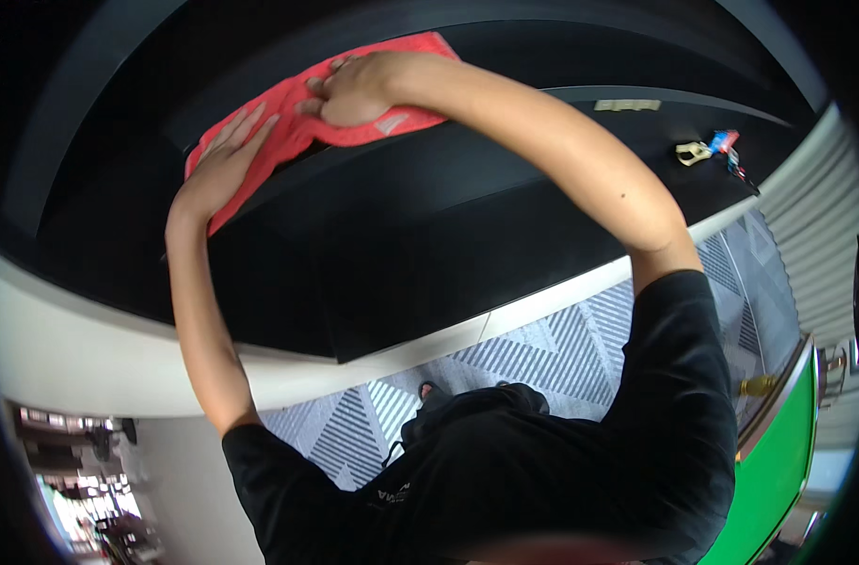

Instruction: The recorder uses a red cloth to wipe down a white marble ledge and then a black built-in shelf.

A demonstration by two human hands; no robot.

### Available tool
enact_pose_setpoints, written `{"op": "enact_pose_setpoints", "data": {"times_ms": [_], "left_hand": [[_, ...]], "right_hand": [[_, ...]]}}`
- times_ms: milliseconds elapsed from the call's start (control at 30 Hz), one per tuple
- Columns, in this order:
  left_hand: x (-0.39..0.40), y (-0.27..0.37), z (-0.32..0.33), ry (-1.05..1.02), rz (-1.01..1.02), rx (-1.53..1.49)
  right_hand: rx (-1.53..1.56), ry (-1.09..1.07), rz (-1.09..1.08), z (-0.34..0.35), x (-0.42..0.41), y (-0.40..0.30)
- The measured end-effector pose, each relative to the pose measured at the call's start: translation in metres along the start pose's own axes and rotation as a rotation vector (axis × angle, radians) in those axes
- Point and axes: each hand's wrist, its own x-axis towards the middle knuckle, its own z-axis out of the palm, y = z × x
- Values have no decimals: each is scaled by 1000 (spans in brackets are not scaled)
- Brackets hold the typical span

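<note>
A red cloth (288,127) with a small pale tag lies spread across a black surface (415,247) of what looks like a cabinet or counter. My left hand (224,166) rests flat on the cloth's left part, fingers apart. Farther right, my right hand (359,88) presses on the cloth with its fingers spread and slightly bent. The cloth's near edge is wavy below my right hand. Both arms reach forward from black short sleeves.
Pale wall sockets (627,105) sit at the right back. A beige clamp-like object (692,152) lies beside a small red-and-blue item (724,142). Patterned carpet (528,346) covers the floor. A green-topped table (782,459) stands at right, near a pleated curtain (810,219).
</note>
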Motion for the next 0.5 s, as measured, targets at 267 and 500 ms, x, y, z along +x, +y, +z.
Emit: {"op": "enact_pose_setpoints", "data": {"times_ms": [267,500], "left_hand": [[18,-36,-11,-20,-109,126],[23,-89,-7,152,-244,59]], "right_hand": [[-17,-29,-62,-1,47,-11],[31,83,-41,12,67,-24]]}}
